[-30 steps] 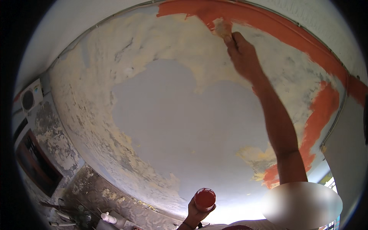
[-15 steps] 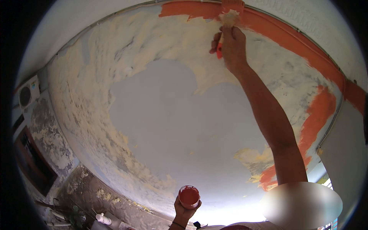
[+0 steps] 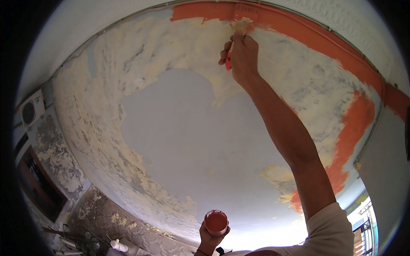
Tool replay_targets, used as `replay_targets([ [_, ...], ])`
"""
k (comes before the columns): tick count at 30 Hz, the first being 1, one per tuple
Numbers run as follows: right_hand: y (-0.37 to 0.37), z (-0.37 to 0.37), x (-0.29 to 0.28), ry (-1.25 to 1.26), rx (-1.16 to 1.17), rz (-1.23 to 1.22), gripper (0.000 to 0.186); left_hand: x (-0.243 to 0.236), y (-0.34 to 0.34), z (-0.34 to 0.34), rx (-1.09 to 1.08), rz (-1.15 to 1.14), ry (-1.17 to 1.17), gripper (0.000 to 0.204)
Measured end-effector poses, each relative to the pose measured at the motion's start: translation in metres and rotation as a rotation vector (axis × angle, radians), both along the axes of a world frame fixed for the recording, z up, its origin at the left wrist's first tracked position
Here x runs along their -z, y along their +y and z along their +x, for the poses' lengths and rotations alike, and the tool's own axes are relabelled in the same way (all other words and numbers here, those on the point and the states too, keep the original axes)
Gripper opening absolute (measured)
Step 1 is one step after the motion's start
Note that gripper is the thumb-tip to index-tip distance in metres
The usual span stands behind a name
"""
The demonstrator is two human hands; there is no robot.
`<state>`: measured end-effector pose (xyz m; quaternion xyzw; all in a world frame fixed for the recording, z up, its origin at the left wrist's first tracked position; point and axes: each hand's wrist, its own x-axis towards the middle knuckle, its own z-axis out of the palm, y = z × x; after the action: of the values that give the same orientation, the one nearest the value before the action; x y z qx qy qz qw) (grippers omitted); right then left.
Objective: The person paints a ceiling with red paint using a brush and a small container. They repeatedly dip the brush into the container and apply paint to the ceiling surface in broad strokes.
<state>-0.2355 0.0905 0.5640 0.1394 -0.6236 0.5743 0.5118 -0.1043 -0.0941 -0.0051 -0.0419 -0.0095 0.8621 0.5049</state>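
My right hand [image 3: 244, 57] is raised high and closed round a paintbrush [image 3: 242, 26]. A bit of the brush's red handle shows below the fingers. Its bristles press on the orange paint band [image 3: 200, 11] along the wall's upper edge. Low in the picture, my left hand [image 3: 209, 239] holds up a small round tub of orange-red paint [image 3: 216, 222], with the open top showing and paint smeared on its rim. Patchy white and cream filler [image 3: 115, 55] surrounds a smooth grey area [image 3: 188, 115] on the wall.
Another orange strip [image 3: 356, 123] runs down the right side. Thin piping [image 3: 370, 134] follows the wall's edge. At left are an air-conditioner unit [image 3: 32, 109], a dark-framed window [image 3: 40, 183] and peeling plaster. A white bottle-like object [image 3: 118, 245] lies at lower left.
My right hand and the brush have shifted left along the orange band. The tub in my left hand sits slightly lower and further right in the picture.
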Motion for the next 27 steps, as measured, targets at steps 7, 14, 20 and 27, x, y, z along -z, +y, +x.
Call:
replay_targets([
  [7,0.014,0.013,-0.025,0.026,0.004,0.059,0.028,-0.006,0.0,-0.006,-0.035,0.007,-0.011,0.069],
  [14,0.006,0.028,-0.007,0.05,0.014,0.027,0.026,-0.008,0.0,-0.003,-0.021,-0.041,0.013,0.07],
  [20,0.009,0.029,-0.011,-0.009,-0.004,0.004,0.024,0.001,0.003,0.0,-0.008,0.057,-0.012,0.072],
  [27,-0.007,0.031,-0.023,0.178,-0.092,-0.048,0.021,0.0,0.002,-0.001,0.02,0.045,-0.032,0.069],
])
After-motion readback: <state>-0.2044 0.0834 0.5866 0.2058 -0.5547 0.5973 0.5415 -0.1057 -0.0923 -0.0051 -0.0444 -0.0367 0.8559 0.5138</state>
